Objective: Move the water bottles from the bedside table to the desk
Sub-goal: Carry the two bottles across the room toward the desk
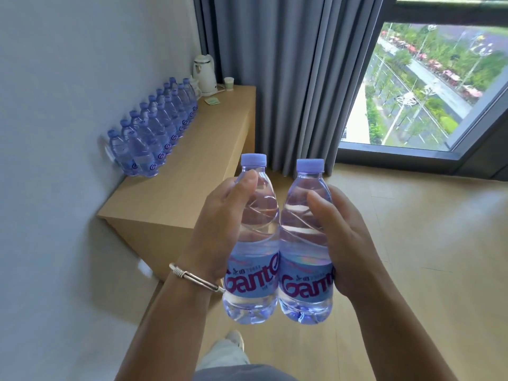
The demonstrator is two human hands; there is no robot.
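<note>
The left hand [220,229] grips one water bottle [254,243], thumb across its shoulder and fingers curled round the far side; a silver bangle [195,279] sits on that wrist. The right hand [349,243] grips a second water bottle [305,243] the same way. Both bottles are upright, capped in pale blue, full of clear water, and touch each other along their sides. They are held in the air above the wooden floor [412,257], near the counter's near right corner.

The counter [198,166] is a light wooden top running along the white wall on the left, away toward the grey curtain [288,78]. Two rows of bottles [154,127] of the same kind stand close together along its wall edge, from near the front corner back toward the far end. The strip of top along the outer edge, beside the rows, is bare wood. At the far end stand a white electric kettle [204,75], a paper cup [228,83] just beside it, and a small green packet [212,100] lying flat in front of them.

To the right of the counter the floor lies open up to the window [426,86].
</note>
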